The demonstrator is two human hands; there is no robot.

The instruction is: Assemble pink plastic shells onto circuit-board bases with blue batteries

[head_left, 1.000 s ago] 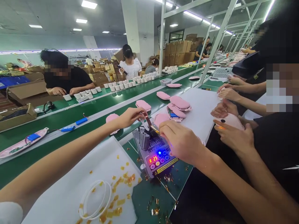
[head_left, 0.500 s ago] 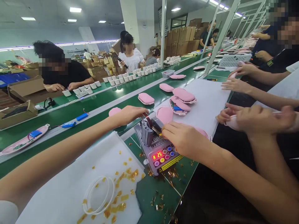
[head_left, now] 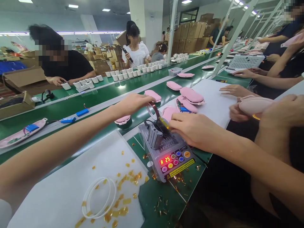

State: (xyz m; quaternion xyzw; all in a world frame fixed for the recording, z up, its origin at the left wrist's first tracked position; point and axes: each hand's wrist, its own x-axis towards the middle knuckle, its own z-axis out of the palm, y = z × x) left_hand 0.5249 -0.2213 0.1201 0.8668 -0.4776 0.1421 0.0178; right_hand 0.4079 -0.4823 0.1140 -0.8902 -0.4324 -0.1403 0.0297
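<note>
Bench setup, head-worn view. Landmark: automatic tape dispenser (head_left: 166, 152), grey body, red display reading A 25, standing on the green bench mat (head_left: 161, 202).

Left hand (head_left: 134, 105): reaches across from the left of the dispenser; fingers (head_left: 147, 102) extended, tips just beside the amber tape roll (head_left: 150, 109) mounted upright at the dispenser's rear. Contact with the roll cannot be confirmed, nor any grip.

Right hand (head_left: 190, 129): rests over the dispenser's far end, fingers curled narrow at the tape outlet. Whether they pinch a strip is hidden; cannot tell.

Left of the dispenser, nearer the camera: white foam sheet (head_left: 99, 158) bearing amber tape scraps (head_left: 125, 182) and a loop of white tubing (head_left: 98, 198). More scraps lie on the mat.

Beyond the dispenser: pink oval cases (head_left: 191, 95) on a second white sheet (head_left: 213, 98), one open case showing a blue battery (head_left: 184, 109). Another pink case (head_left: 123, 119) sits on the conveyor belt (head_left: 102, 126), just left of the roll.

Right of the dispenser: a co-worker's hands (head_left: 237, 110) hold a pink case (head_left: 255, 106). Further co-workers stand along both sides of the belt.
</note>
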